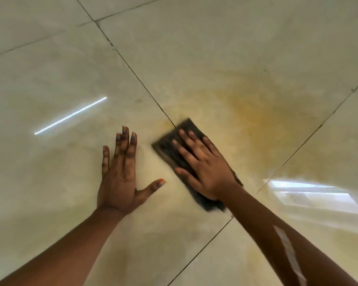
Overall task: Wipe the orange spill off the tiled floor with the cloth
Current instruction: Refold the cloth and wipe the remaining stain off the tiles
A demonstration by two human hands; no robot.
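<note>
A dark grey cloth, folded flat, lies on the glossy beige tiled floor beside a grout line. My right hand presses flat on it with straight, spread fingers. The cloth's edges look blurred. A smeared orange spill stains the tile just beyond and to the right of the cloth, and fainter orange streaks reach toward the lower right. My left hand rests flat on the bare tile to the left of the cloth, fingers straight, thumb out, holding nothing.
Dark grout lines cross the floor diagonally. A bright strip of light reflects on the left tile, and a window glare shines on the right one.
</note>
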